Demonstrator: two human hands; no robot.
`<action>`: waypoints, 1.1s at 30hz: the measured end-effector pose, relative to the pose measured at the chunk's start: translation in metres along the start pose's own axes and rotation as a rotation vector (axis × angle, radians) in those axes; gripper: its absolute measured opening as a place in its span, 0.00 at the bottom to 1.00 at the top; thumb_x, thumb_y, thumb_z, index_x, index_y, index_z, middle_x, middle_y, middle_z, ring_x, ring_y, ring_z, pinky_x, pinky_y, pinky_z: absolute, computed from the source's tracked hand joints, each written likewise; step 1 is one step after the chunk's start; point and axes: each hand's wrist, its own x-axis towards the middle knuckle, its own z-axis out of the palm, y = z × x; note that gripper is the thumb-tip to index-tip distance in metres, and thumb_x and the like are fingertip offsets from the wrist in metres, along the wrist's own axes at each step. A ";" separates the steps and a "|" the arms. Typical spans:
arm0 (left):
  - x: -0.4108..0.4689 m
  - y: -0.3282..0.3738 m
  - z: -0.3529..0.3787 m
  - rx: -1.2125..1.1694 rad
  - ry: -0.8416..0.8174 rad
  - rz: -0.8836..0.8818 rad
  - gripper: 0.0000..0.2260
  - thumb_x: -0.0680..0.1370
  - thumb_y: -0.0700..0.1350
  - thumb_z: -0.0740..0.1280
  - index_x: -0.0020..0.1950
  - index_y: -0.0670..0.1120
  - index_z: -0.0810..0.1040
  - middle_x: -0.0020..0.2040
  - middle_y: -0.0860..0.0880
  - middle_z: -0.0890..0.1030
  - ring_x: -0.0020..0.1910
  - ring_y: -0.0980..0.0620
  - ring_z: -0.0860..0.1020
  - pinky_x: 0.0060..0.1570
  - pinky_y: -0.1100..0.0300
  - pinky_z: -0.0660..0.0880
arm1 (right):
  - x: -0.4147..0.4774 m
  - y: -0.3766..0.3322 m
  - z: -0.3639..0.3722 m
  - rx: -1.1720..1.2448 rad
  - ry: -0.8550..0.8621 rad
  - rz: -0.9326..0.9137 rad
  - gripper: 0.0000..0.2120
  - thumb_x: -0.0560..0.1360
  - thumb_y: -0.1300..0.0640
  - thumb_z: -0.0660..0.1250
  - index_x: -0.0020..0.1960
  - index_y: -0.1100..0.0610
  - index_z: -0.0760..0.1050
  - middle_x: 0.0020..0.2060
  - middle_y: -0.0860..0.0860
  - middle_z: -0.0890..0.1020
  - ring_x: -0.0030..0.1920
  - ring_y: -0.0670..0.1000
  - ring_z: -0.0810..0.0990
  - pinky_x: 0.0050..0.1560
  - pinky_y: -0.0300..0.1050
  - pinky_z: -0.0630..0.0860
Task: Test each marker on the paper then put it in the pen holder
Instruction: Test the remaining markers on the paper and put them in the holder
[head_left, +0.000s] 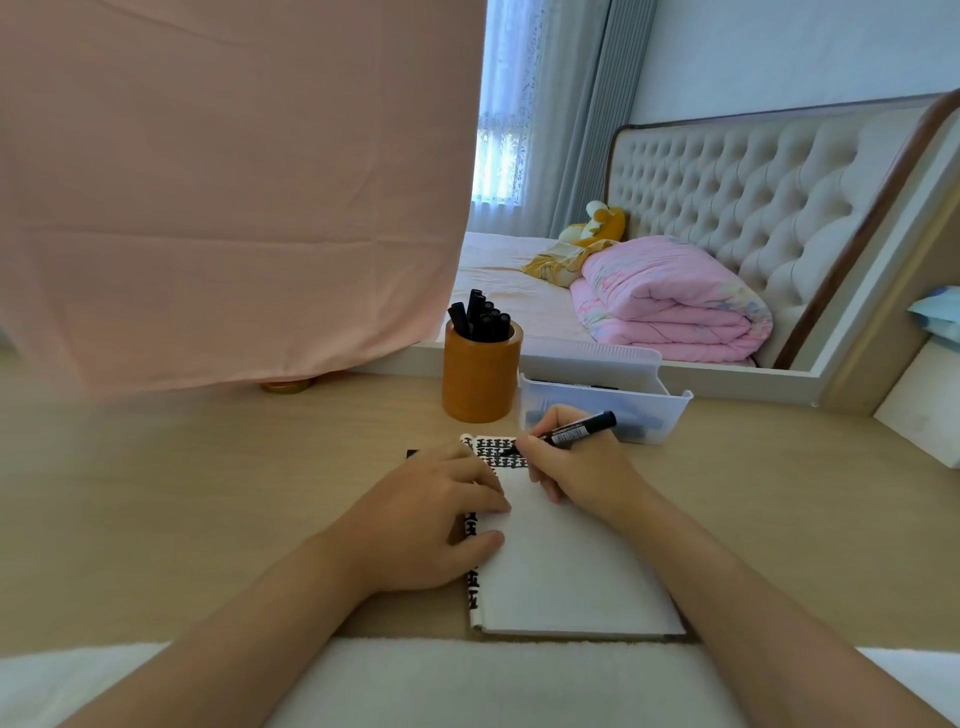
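Observation:
My right hand (576, 470) grips a black marker (576, 430) like a pen, its tip touching the top of the white paper pad (566, 571), where rows of black marks (498, 451) are drawn. My left hand (431, 519) lies flat on the pad's left edge, fingers spread and pressing it down. A small dark object, perhaps a cap, peeks out beyond my left hand (412, 453). The orange-brown pen holder (479, 379) stands just behind the pad with several black markers (480, 317) upright in it.
A translucent white plastic tray (670, 410) sits right of the holder with dark markers inside. A pink cloth (234, 197) hangs over the desk's back left. A mirror (675, 234) behind shows a bed. A white box (919, 410) stands far right.

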 end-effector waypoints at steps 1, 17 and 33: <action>0.000 0.000 0.000 0.031 0.027 -0.006 0.18 0.77 0.62 0.60 0.61 0.58 0.81 0.59 0.60 0.75 0.58 0.61 0.68 0.57 0.62 0.69 | 0.000 0.000 0.000 -0.009 0.007 -0.001 0.07 0.74 0.60 0.70 0.40 0.59 0.74 0.31 0.59 0.81 0.25 0.53 0.75 0.29 0.45 0.72; -0.001 -0.005 0.006 0.013 -0.078 -0.268 0.29 0.71 0.73 0.51 0.69 0.66 0.69 0.52 0.57 0.68 0.54 0.58 0.65 0.55 0.58 0.69 | -0.001 0.006 0.001 -0.102 -0.042 -0.024 0.09 0.73 0.57 0.73 0.37 0.54 0.74 0.29 0.48 0.81 0.28 0.47 0.76 0.31 0.43 0.73; 0.003 -0.004 0.005 0.014 -0.094 -0.283 0.23 0.76 0.69 0.58 0.70 0.66 0.69 0.53 0.57 0.69 0.54 0.58 0.65 0.53 0.59 0.69 | 0.000 0.009 0.002 -0.223 -0.045 -0.129 0.11 0.72 0.58 0.73 0.35 0.51 0.73 0.35 0.48 0.81 0.36 0.43 0.75 0.36 0.35 0.71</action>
